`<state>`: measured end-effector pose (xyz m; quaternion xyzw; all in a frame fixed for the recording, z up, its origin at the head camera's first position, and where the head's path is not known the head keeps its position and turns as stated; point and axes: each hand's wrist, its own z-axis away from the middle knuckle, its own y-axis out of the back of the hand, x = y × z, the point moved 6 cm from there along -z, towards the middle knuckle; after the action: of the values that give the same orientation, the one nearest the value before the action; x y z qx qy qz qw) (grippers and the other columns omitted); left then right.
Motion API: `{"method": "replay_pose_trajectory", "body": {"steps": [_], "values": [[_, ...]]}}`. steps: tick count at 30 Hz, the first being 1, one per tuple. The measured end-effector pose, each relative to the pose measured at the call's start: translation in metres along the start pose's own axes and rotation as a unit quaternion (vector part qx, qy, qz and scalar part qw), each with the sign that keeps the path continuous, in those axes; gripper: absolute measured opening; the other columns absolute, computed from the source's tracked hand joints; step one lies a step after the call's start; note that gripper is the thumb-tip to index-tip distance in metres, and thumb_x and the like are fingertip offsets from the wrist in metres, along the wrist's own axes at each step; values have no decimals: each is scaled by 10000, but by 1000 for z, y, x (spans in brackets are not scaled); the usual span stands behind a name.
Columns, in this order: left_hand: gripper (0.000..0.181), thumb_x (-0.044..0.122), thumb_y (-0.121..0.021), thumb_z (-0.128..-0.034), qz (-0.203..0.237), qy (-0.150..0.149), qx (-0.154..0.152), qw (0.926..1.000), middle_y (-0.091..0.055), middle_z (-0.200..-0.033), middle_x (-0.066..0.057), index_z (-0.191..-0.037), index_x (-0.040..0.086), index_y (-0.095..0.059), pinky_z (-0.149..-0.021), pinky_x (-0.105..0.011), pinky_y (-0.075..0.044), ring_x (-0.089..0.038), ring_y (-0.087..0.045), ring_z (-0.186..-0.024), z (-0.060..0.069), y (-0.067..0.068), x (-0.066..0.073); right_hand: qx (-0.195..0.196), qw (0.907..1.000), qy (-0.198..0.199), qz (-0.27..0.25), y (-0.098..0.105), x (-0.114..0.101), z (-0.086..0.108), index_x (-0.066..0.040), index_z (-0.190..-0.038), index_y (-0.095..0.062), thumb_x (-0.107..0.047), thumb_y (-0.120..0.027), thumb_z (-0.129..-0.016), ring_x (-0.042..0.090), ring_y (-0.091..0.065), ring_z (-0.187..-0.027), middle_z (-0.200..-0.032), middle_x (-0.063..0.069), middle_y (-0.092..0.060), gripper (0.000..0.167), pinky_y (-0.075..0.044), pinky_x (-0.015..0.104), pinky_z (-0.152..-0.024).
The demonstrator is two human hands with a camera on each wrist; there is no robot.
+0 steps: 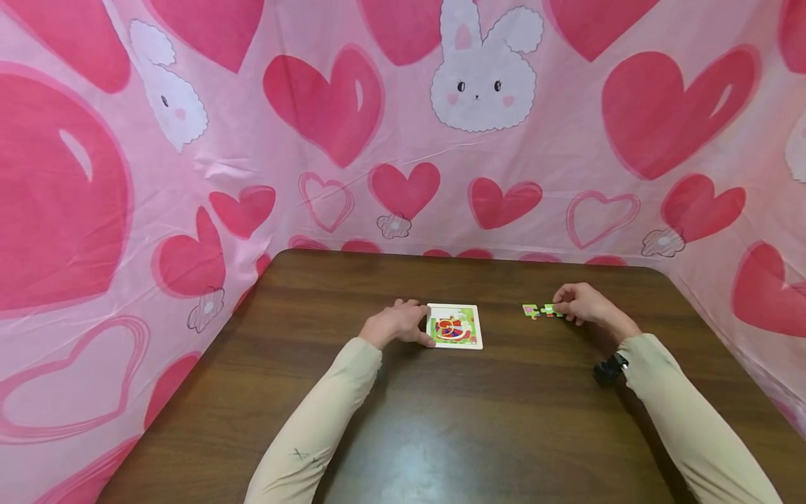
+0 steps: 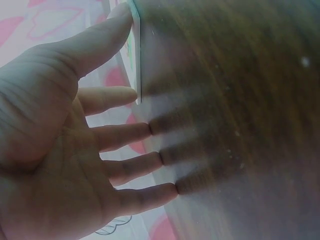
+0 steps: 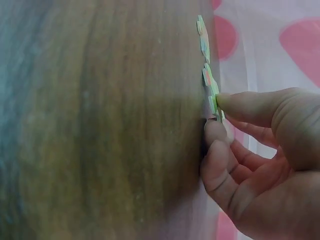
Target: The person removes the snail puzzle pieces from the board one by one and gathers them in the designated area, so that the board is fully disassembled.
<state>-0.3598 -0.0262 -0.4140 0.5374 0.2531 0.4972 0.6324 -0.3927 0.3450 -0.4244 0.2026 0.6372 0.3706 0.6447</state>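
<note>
A white-framed jigsaw puzzle (image 1: pixel 455 326) with a bright snail-like picture lies flat on the table, its upper part showing pale bare board. My left hand (image 1: pixel 398 325) rests at its left side, fingers spread and fairly straight. In the left wrist view, that hand's thumb and index finger touch the puzzle's frame (image 2: pixel 138 60), while the other fingertips stand on the table. To the right, my right hand (image 1: pixel 582 305) pinches the edge of a green puzzle piece (image 3: pixel 212 87) between thumb and index finger. Another green puzzle piece (image 1: pixel 530 311) lies just left of it.
The brown wooden table (image 1: pixel 478 420) reaches back to a pink curtain (image 1: pixel 403 140) printed with hearts and rabbits, which also hangs along both sides. A black device (image 1: pixel 609 369) is strapped at my right wrist.
</note>
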Motion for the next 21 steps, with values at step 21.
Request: {"method": "replay_pose_trajectory", "body": {"steps": [21], "values": [[774, 541, -738, -800, -77, 76, 45, 9999, -448, -1481, -69, -1442, 214, -457, -1061, -540, -419, -287, -408, -1286, 1, 0, 1, 243, 9853, 122, 1688, -2, -24, 1, -40, -856, -573, -115, -669, -853, 184, -518, -598, -708, 47, -556, 122, -443, 288, -501]]}}
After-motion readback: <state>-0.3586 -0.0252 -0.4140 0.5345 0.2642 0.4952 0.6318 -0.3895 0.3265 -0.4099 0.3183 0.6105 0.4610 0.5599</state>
